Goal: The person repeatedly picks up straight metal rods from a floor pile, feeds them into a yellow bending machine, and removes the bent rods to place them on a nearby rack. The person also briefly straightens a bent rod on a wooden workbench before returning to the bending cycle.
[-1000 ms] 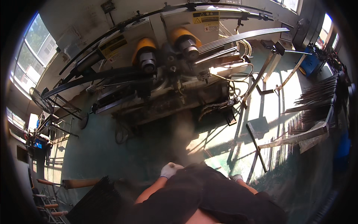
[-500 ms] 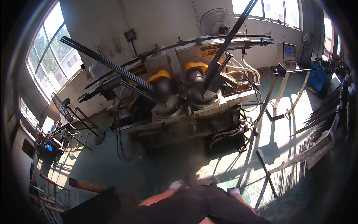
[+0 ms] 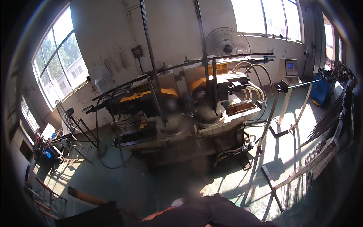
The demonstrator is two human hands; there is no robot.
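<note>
Far left: tall paned windows [image 3: 56,68], a cluttered workbench [image 3: 45,147] below them. Lower left, a brown wooden handle [image 3: 85,196] pokes up from the bottom edge. Centre: big yellow-and-grey metal bending machine [image 3: 181,113] with round dies on top; two long thin dark metal rods [image 3: 149,64] rise from it toward the ceiling. Round wire-guard fan [image 3: 227,43] on the wall behind. Bottom centre: person's dark-sleeved arm [image 3: 204,213], a bare forearm at its left; a white gloved hand [image 3: 177,202] only just peeks out above the sleeve, near the machine base, touching nothing visible. Fingers hidden, cannot tell grip; other hand not seen. Right: grey control box with small screen [image 3: 290,68], blue cart [image 3: 321,90], bundle of thin metal rods on a slanted rack [image 3: 325,132].
</note>
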